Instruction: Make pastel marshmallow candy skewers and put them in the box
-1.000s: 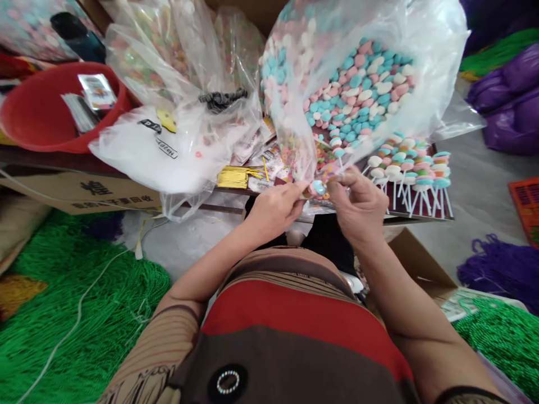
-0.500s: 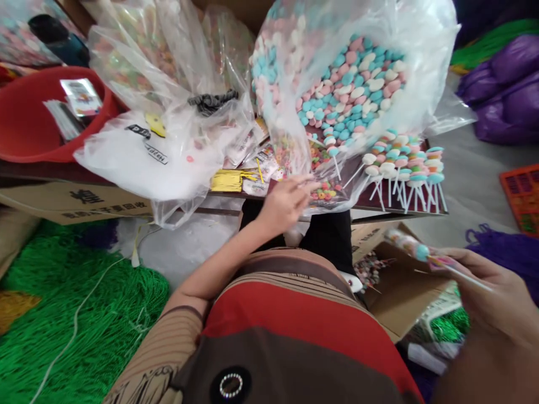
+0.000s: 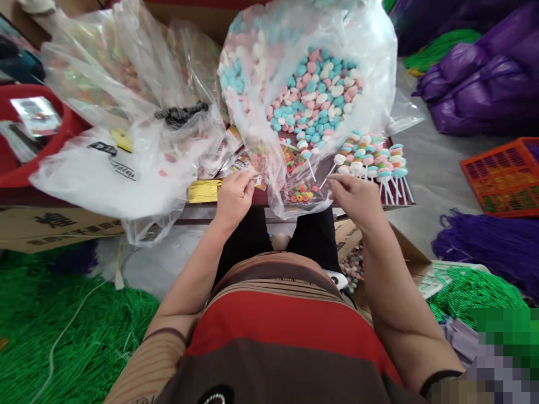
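Observation:
My left hand is closed in a pinch over the small printed packets, beside a bundle of yellow twist ties. What its fingertips hold, if anything, is too small to make out. My right hand has thumb and forefinger slightly apart, close to the white stick of a marshmallow lollipop; whether they touch it is unclear. More marshmallow lollipops lie in a cluster behind that hand. Between my hands, a clear bag of ring-shaped candies rests at the table edge.
A big clear bag of pink, blue and white marshmallows stands at the back. Left of it are a white plastic bag and a red basin. An open carton sits below right, near an orange crate and green strands.
My right hand has come from low right up to the table, and the wrapped marshmallow lollipop is no longer in it. My left hand has shifted left towards the twist ties.

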`<state>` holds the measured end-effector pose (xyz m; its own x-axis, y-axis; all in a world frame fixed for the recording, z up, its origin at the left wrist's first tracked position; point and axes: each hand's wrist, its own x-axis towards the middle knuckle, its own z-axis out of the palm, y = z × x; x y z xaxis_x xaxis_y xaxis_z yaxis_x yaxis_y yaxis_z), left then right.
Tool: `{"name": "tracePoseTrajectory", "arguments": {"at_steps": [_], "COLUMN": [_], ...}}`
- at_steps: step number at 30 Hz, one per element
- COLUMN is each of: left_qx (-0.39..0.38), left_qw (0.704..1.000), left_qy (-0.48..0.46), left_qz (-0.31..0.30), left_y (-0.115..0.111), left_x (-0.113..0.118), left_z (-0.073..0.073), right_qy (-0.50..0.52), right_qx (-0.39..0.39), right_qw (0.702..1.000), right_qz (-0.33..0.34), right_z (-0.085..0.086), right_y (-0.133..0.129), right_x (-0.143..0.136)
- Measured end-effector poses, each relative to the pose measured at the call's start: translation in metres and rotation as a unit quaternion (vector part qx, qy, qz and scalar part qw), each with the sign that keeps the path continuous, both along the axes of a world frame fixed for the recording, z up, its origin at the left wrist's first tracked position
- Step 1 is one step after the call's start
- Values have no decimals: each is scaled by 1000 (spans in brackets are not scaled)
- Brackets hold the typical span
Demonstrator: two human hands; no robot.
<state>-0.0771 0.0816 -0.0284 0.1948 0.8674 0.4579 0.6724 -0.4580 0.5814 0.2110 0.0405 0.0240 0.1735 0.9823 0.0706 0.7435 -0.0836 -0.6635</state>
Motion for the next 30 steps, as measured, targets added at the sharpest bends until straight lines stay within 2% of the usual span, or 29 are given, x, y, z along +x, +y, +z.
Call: {"name": "tracePoseTrajectory", "arguments": {"at_steps": [3, 5, 8, 10, 13, 16, 19, 22, 25, 30], "left_qx": [16, 15, -1, -9, -15, -40, -70, -88, -107, -131], "left_qw": [997, 992, 990, 992, 994, 993, 984, 971, 963, 958], "left_qy": [26, 49, 66, 64, 56, 82, 146, 198, 220, 228], "left_qz": [77, 116, 124, 110, 94, 80, 77, 98, 113, 114], "left_y": [9, 10, 10, 13, 26, 43, 56, 63, 66, 69], "left_x": [-26, -41, -53, -53, -47, -34, -17, -2, 4, 1], "left_z": [1, 0, -4, -6, -6, -5, -7, -10, -11, -5], "right_qy": [-143, -208, -254, -245, -130, 89, 257, 334, 405, 570], "right_qx": [-24, -71, -121, -127, -109, -73, -18, 11, 5, -52], "right_qw": [989, 975, 960, 961, 984, 989, 962, 941, 914, 820], "right_qz": [-6, -18, -21, -21, -48, -91, -88, -46, -8, 22], "right_z": [-18, -30, -42, -45, -44, -41, -40, -39, -36, -26], "right_y": [50, 70, 81, 82, 79, 70, 54, 35, 20, 8], "right_x": [-17, -24, -28, -26, -17, -11, -14, -24, -39, -67]}}
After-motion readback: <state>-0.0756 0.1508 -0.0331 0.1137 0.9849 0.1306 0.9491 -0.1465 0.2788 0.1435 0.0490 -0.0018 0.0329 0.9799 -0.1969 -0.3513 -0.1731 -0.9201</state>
